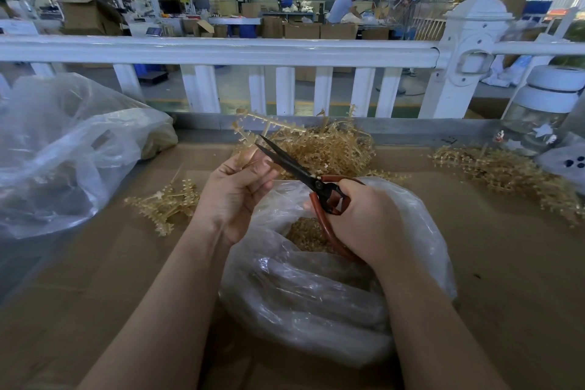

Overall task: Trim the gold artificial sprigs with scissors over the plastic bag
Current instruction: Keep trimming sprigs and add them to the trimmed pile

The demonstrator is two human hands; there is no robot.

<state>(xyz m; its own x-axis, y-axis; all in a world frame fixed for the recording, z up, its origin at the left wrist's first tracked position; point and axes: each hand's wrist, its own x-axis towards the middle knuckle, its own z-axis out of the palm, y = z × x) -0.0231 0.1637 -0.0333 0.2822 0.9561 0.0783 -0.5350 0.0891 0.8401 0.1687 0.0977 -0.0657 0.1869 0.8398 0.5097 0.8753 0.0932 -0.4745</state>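
My left hand (234, 193) pinches a gold sprig (253, 130) that stands up above the open clear plastic bag (304, 301). My right hand (367, 222) grips scissors (294, 168) with red handles and black blades. The blades are slightly apart and their tips lie at the sprig's stem, just beside my left fingers. Small gold cut pieces (304, 234) fill the bottom of the bag under both hands.
A heap of gold sprigs (329, 149) lies behind my hands, another pile (506, 174) at the right, and a few sprigs (164, 203) at the left. A big clear bag (63, 149) sits at the left. A white railing (221, 51) borders the cardboard-covered table (110, 263). A jar (544, 111) stands far right.
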